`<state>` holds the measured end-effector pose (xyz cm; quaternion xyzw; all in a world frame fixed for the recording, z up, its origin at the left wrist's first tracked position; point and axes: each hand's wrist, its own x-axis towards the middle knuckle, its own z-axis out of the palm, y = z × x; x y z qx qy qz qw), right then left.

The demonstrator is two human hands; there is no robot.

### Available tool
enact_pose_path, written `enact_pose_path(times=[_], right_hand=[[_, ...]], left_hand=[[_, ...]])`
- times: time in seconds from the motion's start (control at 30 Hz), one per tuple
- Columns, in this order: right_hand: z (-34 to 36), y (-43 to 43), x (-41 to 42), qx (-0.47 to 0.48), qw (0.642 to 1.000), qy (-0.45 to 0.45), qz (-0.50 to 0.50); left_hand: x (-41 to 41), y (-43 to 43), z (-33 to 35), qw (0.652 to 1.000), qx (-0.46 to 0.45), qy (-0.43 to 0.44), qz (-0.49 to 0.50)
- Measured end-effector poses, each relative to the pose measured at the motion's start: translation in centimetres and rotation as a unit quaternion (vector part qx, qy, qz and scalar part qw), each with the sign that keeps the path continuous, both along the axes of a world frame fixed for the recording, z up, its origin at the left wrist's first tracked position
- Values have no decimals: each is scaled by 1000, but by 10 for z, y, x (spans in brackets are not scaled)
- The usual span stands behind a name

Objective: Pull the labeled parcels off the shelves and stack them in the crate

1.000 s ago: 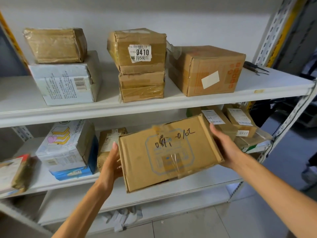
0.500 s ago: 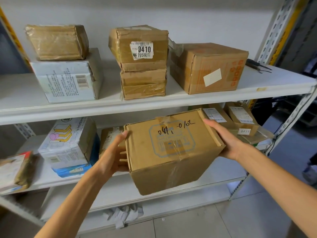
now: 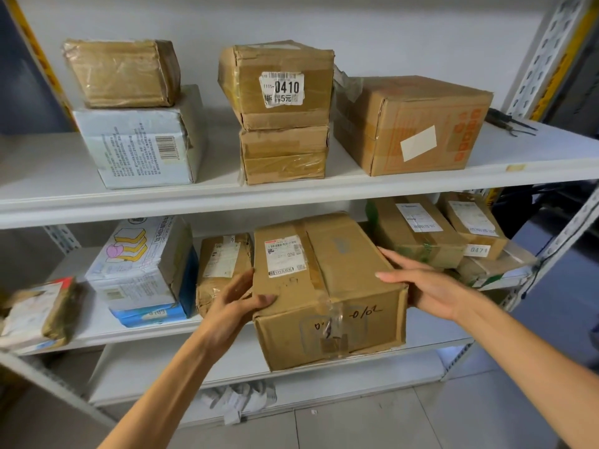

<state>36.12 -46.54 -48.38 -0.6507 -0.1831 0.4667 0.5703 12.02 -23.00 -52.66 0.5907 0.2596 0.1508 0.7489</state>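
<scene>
Between the 2 hands, just ahead of the shelf, the parcel now sits turned over from 1 second ago, printed label up: likely crate-worthy. Left hand grips its corner; right hand presses its side, fingers flat.

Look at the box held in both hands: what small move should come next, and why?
Probably draw the box back off the shelf, toward the body. The left hand grips its left edge, the right hand presses its right side, and its label faces up, so it looks secured. It hangs over the shelf's front edge, so a short pull should free it.
</scene>
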Motion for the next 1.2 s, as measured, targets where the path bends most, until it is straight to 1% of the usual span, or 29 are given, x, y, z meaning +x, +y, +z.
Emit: enact_pose_path(times=[0.07,0.17,0.33,0.47,0.6,0.83,0.93,1.03,1.2], right_hand=[[-12,6,6,-10,1000,3,29],[-30,17,11,-10,1000,15,8],[-69,40,18,9,998,59,-32],[-85,62,30,1,995,71,-69],[-92,90,48,-1,994,69,-81],[-116,113,56,-47,996,44,-64],[-122,114,57,-70,994,35,-78],[-122,116,54,-89,992,13,-83],[-118,120,48,-138,986,-67,-61]], left_hand=[[5,1,-5,1000,-17,1,12],[16,8,-13,999,-33,29,28],[33,22,-21,995,17,87,51],[54,36,-30,991,27,114,59],[75,57,-41,988,29,132,74],[85,71,-59,979,48,188,66],[90,72,-59,973,78,213,53],[91,73,-61,959,130,251,32],[94,71,-59,924,227,306,13]])
